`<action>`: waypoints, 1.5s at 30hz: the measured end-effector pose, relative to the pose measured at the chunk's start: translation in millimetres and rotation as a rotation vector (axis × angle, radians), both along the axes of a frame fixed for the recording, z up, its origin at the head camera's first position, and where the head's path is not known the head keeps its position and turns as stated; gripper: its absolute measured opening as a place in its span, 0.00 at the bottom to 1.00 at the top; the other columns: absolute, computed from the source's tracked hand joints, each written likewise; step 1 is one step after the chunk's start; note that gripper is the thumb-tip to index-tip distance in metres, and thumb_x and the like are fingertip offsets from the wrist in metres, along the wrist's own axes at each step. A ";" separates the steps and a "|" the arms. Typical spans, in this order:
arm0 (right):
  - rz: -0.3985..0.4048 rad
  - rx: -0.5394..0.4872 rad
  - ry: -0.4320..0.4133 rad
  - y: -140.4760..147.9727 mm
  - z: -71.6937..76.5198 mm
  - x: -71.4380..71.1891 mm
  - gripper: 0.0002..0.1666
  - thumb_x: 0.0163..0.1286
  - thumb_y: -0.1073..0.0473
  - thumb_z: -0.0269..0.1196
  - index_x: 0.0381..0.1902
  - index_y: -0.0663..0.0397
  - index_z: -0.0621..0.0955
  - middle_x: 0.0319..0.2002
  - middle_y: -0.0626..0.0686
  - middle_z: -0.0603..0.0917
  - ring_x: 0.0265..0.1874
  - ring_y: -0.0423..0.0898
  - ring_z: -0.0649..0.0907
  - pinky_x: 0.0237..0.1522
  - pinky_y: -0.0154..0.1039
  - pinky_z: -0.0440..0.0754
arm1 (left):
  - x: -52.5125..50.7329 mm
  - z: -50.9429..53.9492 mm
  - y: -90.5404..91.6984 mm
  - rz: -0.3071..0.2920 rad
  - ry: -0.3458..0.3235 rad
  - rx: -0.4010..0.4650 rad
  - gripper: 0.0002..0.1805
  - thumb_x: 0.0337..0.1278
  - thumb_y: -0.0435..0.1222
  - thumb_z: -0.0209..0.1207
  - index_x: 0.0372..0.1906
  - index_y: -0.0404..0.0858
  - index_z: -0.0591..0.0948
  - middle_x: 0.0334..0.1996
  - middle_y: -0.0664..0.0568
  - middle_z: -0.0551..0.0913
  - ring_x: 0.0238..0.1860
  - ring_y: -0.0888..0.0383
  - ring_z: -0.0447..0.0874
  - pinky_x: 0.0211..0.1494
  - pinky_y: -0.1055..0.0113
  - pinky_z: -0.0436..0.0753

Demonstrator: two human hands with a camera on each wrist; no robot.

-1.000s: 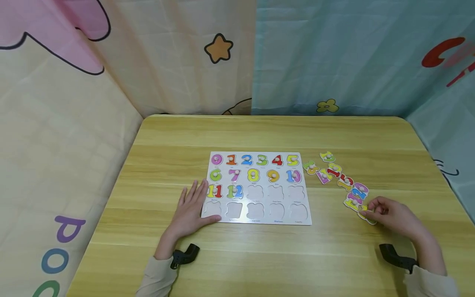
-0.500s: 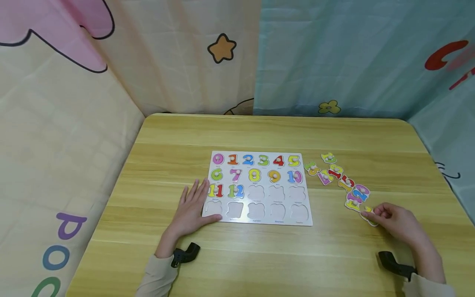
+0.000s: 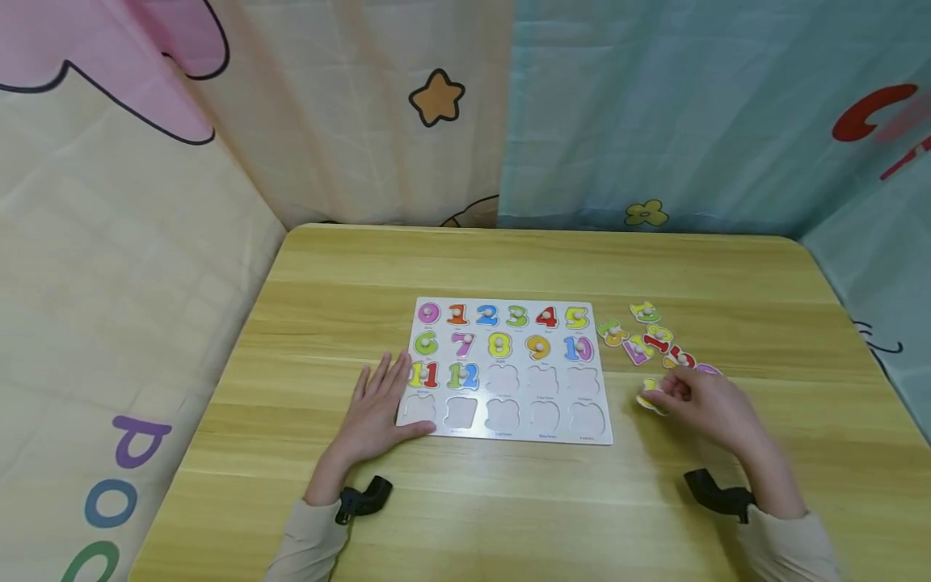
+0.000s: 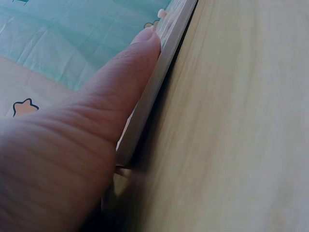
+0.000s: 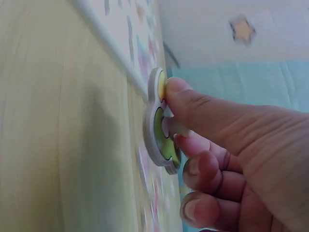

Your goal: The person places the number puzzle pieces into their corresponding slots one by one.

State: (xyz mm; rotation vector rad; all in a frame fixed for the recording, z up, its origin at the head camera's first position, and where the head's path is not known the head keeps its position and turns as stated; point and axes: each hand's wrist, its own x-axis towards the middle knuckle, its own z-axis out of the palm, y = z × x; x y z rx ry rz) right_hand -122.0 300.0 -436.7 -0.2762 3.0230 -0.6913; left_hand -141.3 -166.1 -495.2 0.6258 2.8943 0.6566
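A white number puzzle board (image 3: 602, 434) lies on the table, with knobbed numbers 0 to 12 in its upper slots and bare recesses below. My left hand (image 3: 374, 416) rests flat on its lower left corner, fingers spread. In the left wrist view the thumb (image 4: 111, 82) lies along the board's edge (image 4: 145, 111). Right of the board, my right hand (image 3: 713, 408) pinches a yellow and green number puzzle piece (image 3: 650, 396). The right wrist view shows thumb and finger at this piece's knob (image 5: 174, 128), its face towards the palm, tilted above the table.
Several loose number pieces (image 3: 638, 349) lie in a trail right of the board, some touching or overlapping. A purple piece (image 3: 709, 369) is partly hidden behind my right hand. The wooden table (image 3: 509, 517) reaches back to printed curtains (image 3: 582, 121).
My right hand has lifted the yellow and green piece from the near end of the trail and carried it left towards the board. The left hand stays put.
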 end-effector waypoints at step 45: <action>0.217 0.025 -0.112 -183.7 -25.2 -65.4 0.19 0.60 0.43 0.67 0.24 0.48 0.73 0.14 0.45 0.70 0.14 0.41 0.69 0.16 0.34 0.60 | -0.8 -0.2 -0.6 -0.004 0.002 -0.008 0.62 0.47 0.65 0.60 0.74 0.33 0.44 0.75 0.45 0.43 0.73 0.47 0.31 0.70 0.50 0.29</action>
